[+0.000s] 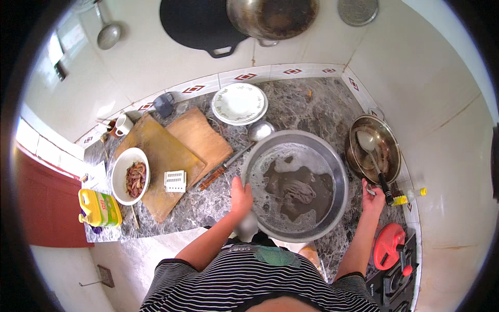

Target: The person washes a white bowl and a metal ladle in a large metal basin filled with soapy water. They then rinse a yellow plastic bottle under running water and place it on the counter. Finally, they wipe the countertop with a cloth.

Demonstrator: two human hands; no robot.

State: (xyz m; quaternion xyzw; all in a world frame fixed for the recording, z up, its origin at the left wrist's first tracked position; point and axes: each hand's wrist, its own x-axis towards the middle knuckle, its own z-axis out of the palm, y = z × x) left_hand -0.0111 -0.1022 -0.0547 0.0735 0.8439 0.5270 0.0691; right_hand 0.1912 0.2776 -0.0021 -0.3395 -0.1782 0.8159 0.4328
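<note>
A large metal basin (340,218) stands in front of me on the marbled counter. It holds grey, sudsy water (315,199) with a wrung grey cloth (298,193) partly out of it. My left hand (241,198) grips the basin's left rim, thumb up along the edge. To the right, my right hand (373,199) closes on a small metal handle at the near edge of a stained metal pan (353,156). A spatula (375,162) with a black handle rests in that pan, its handle end just over my right hand.
Left are two cutting boards (156,136), a white bowl (117,179) of reddish-brown strips, a grater (175,181) and a yellow jug (103,208). A ladle (230,158) lies beside the basin, below stacked plates (238,103). At right are a bottle (409,196), a red plastic item (388,243) and a stove (395,280).
</note>
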